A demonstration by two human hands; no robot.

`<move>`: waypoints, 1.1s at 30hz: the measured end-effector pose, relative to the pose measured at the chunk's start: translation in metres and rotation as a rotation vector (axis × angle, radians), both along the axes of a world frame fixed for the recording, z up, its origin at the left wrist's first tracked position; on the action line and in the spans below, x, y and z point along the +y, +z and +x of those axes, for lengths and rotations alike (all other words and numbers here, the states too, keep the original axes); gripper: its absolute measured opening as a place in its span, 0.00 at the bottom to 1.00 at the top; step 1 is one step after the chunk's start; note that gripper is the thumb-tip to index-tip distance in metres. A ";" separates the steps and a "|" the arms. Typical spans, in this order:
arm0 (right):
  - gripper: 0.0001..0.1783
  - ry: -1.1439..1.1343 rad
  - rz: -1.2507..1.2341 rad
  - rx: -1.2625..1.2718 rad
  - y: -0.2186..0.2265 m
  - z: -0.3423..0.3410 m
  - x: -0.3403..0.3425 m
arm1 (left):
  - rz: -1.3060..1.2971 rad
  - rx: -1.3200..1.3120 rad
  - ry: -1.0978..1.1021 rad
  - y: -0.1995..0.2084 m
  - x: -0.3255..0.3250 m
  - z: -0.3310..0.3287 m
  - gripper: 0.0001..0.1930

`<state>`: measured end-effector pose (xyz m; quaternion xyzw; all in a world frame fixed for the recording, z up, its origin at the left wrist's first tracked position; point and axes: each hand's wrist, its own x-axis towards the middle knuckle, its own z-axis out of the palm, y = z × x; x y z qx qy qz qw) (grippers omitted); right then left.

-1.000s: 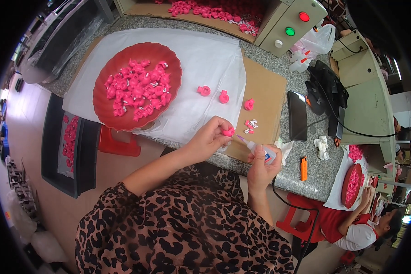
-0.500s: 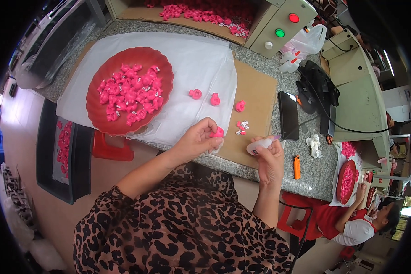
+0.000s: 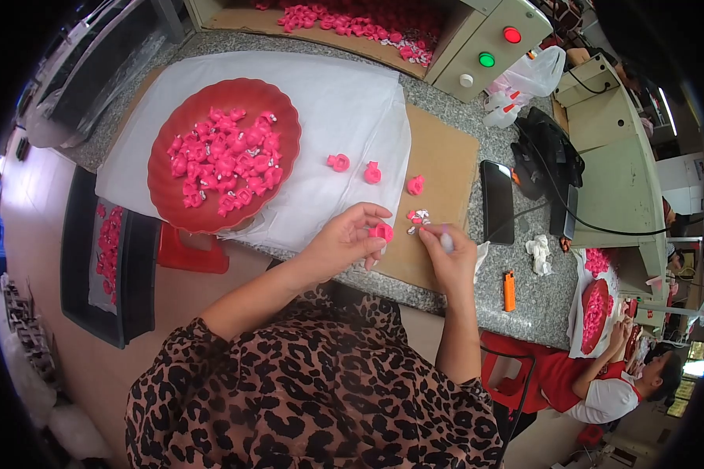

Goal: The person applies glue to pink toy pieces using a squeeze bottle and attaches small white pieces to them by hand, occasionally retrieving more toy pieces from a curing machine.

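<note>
My left hand [image 3: 343,244] is closed on a small hollow pink plastic piece [image 3: 381,232], pinched between thumb and fingers over the table's near edge. In my right hand [image 3: 452,262] a small whitish squeeze bottle [image 3: 447,241] is tucked against the palm. Its thumb and fingertips come together beside a little heap of pink and white bits [image 3: 418,215] on the cardboard [image 3: 446,152]; whether they pinch a bit cannot be made out. Beyond the hands, three loose pieces lie in a row, among them a pink piece [image 3: 373,173] on white paper [image 3: 328,94].
At left a red scalloped bowl [image 3: 160,133] holds many pink pieces. A phone [image 3: 497,202], crumpled tissue [image 3: 538,252] and orange lighter [image 3: 509,291] lie at right. A machine with lit buttons [image 3: 489,51] stands at the back. A co-worker [image 3: 614,395] sits at far right.
My right hand has turned and moved left to the heap of bits, with the bottle drawn into the palm. The pink piece in my left hand has turned, showing its hollow side.
</note>
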<state>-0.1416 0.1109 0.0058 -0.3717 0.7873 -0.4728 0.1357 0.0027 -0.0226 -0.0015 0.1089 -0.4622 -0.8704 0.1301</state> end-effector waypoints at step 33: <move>0.11 -0.054 -0.213 -1.131 0.010 0.046 -0.009 | -0.094 -0.062 -0.022 -0.006 0.006 -0.002 0.09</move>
